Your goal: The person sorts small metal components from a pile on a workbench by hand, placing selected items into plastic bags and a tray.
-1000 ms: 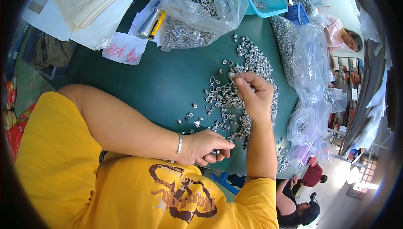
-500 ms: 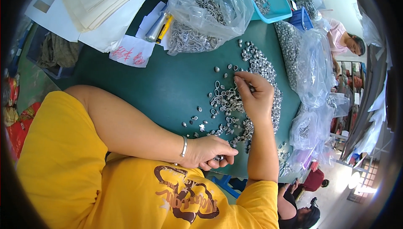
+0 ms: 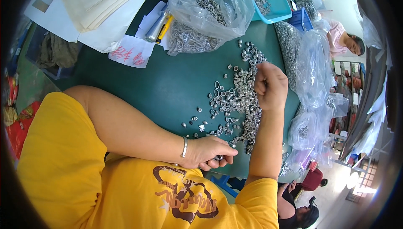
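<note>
A heap of small silvery metal pieces [image 3: 245,86], some ring-shaped and some rounded, is spread over the green table [image 3: 126,90]. My left hand [image 3: 210,152] is curled closed at the near edge of the heap. Dark, shiny metal pieces show between its fingers. Over the right side of the heap is my right hand [image 3: 272,85], its fingers bent inward and slightly blurred. Whether anything is pinched in them is hidden. A few loose pieces, one star-shaped [image 3: 202,127], lie just beyond my left hand.
Behind the heap stands a clear plastic bag [image 3: 195,38] of metal rings, beside a turquoise tray [image 3: 275,12] of pieces. Filled bags [image 3: 310,69] line the right edge. Papers [image 3: 100,2], a yellow-handled tool [image 3: 164,29] and a grey bin [image 3: 54,54] are at left. Other people sit at right.
My right hand has moved right and slightly away, from the left part of the heap to its right side, its fingers now more curled. The left hand has stayed in place.
</note>
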Available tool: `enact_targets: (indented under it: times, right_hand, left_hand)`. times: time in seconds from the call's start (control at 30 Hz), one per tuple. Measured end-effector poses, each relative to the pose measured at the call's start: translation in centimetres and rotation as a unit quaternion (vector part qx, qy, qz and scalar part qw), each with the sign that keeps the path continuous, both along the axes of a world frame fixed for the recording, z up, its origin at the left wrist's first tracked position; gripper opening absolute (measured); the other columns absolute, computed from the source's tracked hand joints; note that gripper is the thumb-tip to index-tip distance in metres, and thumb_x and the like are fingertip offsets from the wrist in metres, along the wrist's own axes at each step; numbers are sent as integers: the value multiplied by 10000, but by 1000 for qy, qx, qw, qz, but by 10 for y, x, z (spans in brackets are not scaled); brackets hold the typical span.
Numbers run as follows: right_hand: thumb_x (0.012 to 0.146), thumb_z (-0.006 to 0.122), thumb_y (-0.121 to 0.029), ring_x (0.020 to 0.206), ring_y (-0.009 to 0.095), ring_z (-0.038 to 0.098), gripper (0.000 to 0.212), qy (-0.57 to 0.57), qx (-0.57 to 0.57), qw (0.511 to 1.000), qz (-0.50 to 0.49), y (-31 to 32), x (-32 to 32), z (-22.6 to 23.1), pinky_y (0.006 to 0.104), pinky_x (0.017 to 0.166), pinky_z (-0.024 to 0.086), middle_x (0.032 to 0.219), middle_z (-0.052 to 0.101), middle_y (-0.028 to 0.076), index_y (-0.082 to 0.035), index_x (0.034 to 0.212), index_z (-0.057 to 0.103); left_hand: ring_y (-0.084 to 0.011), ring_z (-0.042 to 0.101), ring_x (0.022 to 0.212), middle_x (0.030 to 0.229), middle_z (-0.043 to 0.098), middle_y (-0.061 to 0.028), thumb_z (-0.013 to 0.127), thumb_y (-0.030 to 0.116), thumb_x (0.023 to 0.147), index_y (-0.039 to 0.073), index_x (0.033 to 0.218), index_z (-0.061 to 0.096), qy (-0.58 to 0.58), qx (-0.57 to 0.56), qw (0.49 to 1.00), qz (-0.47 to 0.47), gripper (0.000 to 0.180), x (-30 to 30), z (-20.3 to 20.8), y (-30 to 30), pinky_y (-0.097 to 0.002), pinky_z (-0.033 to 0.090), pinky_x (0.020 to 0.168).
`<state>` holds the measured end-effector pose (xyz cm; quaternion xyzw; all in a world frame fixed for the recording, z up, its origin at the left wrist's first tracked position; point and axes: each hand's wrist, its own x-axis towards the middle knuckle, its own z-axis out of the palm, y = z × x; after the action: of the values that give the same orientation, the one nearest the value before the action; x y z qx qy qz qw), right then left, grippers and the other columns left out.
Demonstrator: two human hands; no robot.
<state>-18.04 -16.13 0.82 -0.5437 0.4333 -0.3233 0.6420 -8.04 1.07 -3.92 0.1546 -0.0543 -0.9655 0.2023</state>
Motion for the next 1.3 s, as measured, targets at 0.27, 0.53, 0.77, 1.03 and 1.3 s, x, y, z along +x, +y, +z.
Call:
enact_targets:
  times: [0.27,0.53,0.77,1.03,1.3]
  right_hand:
    - [763,633,-85,549,195,541,122,364,-424,825,77,12,12,-27,285,537,434,651,572,106,8,842,645]
    - [868,497,-65,409,49,276,185,-206,125,964,115,22,-14,-12,184,364,202,527,393,-27,45,998,569]
    - [848,409,-124,515,132,408,164,-257,68,963,56,60,-21,-4,218,402,316,707,484,88,9,776,473]
    - [674,606,14,678,272,520,138,192,-546,812,79,119,0,-6,350,643,416,795,557,111,-6,801,556]
    - [737,549,59,711,248,547,142,88,-496,864,-5,111,-22,-9,307,645,445,815,566,128,12,870,567]
  left_hand:
    - [-47,305,437,687,472,-37,511,264,869,16,799,531,1,-8,1000,3,259,0,1,0,-179,215,362]
    - [-62,359,514,738,490,-51,444,267,900,19,826,540,47,32,998,26,276,3,-1,-3,-178,266,388]
    - [-240,555,992,1045,580,-119,438,207,884,2,1052,539,48,143,975,161,283,9,7,-31,-404,371,975]
    - [-153,486,1049,1080,517,-77,385,193,874,34,1095,482,122,58,976,170,289,9,4,-37,-287,357,959]
    - [-192,504,1017,1069,543,-76,420,188,878,65,1064,531,67,109,971,202,249,12,3,-37,-364,368,949]
